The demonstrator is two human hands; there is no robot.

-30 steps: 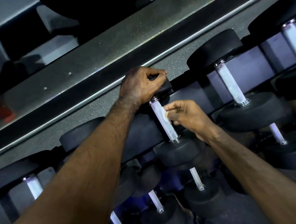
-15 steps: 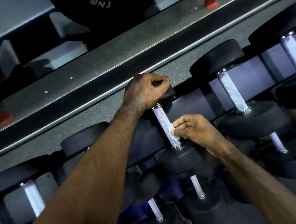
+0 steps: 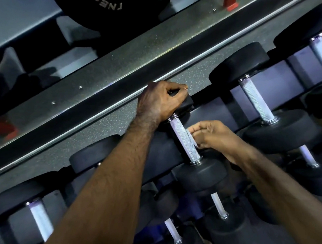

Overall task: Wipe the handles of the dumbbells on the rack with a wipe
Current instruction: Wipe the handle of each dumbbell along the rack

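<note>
So your left hand [image 3: 159, 102] is clamped over the far head of the dumbbell [image 3: 186, 143] in the middle of the rack's [image 3: 287, 86] top row, fingers curled round the black rubber end. Your right hand [image 3: 213, 135] pinches a small white wipe [image 3: 190, 138] against the right side of that dumbbell's knurled handle [image 3: 184, 140], roughly midway along it. The near head sits just below your right wrist. Another dumbbell [image 3: 260, 103] rests on the rack to the right, one more on the left [image 3: 37, 218], and smaller ones sit on the lower row nearer you. Far behind, a speckled floor [image 3: 114, 68] and a black weight plate [image 3: 110, 9].
</note>
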